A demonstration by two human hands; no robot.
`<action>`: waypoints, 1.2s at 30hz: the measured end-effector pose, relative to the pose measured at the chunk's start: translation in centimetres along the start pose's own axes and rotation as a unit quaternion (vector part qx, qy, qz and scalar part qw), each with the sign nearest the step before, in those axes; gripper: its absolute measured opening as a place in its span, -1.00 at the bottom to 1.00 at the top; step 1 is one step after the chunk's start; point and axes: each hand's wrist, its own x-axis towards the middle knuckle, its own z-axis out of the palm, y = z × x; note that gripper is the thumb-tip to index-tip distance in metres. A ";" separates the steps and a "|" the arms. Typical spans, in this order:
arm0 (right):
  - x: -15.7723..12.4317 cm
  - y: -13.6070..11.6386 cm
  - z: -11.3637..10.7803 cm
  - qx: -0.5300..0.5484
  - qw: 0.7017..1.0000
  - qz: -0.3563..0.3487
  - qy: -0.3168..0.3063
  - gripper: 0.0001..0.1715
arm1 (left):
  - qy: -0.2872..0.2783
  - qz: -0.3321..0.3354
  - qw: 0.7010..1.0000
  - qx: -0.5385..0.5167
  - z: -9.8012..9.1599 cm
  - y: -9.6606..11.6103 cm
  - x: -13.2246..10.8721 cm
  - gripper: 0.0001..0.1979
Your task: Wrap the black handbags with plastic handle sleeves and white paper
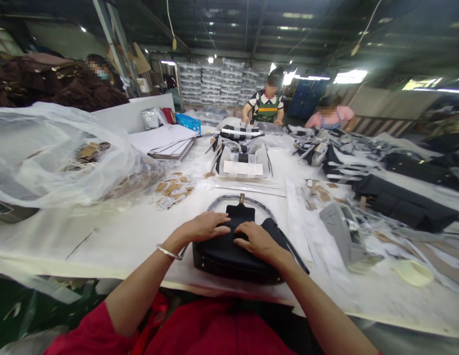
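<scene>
A person in red sleeves stands at a long white counter (114,236) in a busy workshop. A small black handbag (229,259) lies straight ahead at the counter's near edge, at 6 o'clock in the view. Both hands rest on top of it. The left hand (205,228), with a thin bangle (169,253) on its wrist, lies flat on the bag's flap. The right hand (256,240) lies flat beside it, fingertips almost meeting. The grip of each hand is spread and pressing down, pinching nothing.

The bag's flap is folded shut. Its grey strap (222,200) curves loose on the counter just beyond it, toward 12 o'clock. The bag itself is bare and unwrapped. Farther off at 12 o'clock, several bags in clear plastic sleeves (242,160) sit stacked, which suggests this one is at an earlier stage than those.

At 10 o'clock, small tan tags (173,187) lie scattered beside a big crumpled clear plastic sack (48,153). At 2 o'clock sits a row of more black bags (403,204). Two other people (266,103) work at the far end.
</scene>
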 end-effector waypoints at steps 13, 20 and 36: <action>-5.3 0.0 -3.8 -0.069 0.992 -0.016 -0.106 0.03 | -0.039 -0.076 0.992 0.096 4.5 5.1 -2.2 0.02; -5.5 0.9 -0.1 -0.129 0.989 -0.036 -0.061 -0.20 | 0.022 -0.098 0.983 0.152 6.8 6.8 -0.1 -0.38; -8.6 4.2 3.7 -0.275 0.942 -0.147 0.121 -0.29 | 0.170 -0.050 0.941 0.290 12.2 4.7 -2.2 -0.43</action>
